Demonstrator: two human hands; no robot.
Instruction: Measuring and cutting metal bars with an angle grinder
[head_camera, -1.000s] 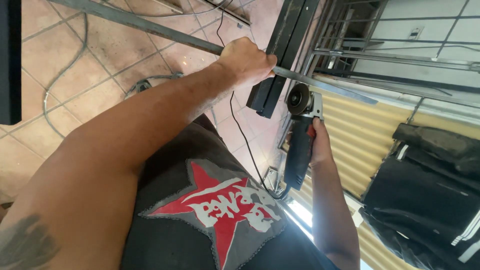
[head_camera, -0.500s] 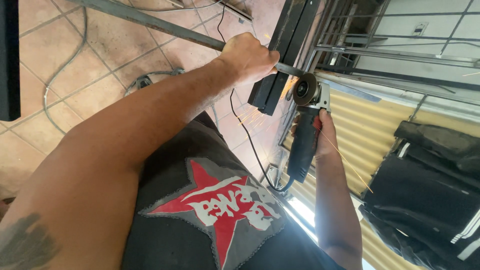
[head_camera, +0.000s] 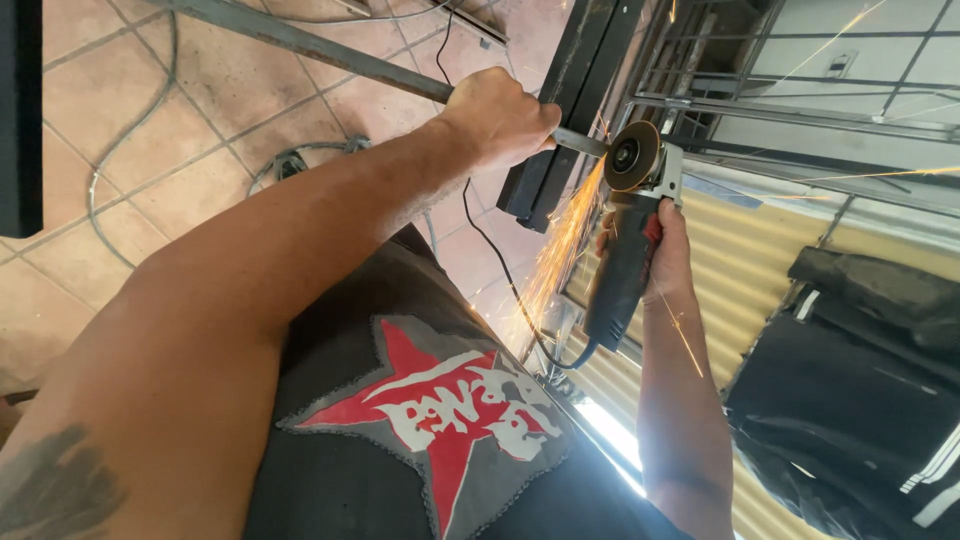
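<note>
My left hand (head_camera: 503, 117) is closed around a long grey metal bar (head_camera: 300, 45) that runs from the upper left toward the middle. An angle grinder (head_camera: 628, 235) with a dark body and red trim is held in my right hand (head_camera: 668, 250). Its round disc (head_camera: 633, 156) touches the end of the bar just right of my left fist. Orange sparks (head_camera: 560, 250) spray downward and to the right from that contact point. The grinder's black cord (head_camera: 500, 270) hangs below it.
Black metal profiles (head_camera: 560, 110) stand upright behind the bar. A grey metal grille (head_camera: 800, 60) lies at the upper right. Cables (head_camera: 130, 130) snake over the tiled floor (head_camera: 90, 90). Corrugated yellow sheet (head_camera: 760, 260) and a black bag (head_camera: 860, 400) are at right.
The grinder has risen from below the bar up to its end. The disc now touches the metal and sparks fly. My left hand keeps its grip on the bar.
</note>
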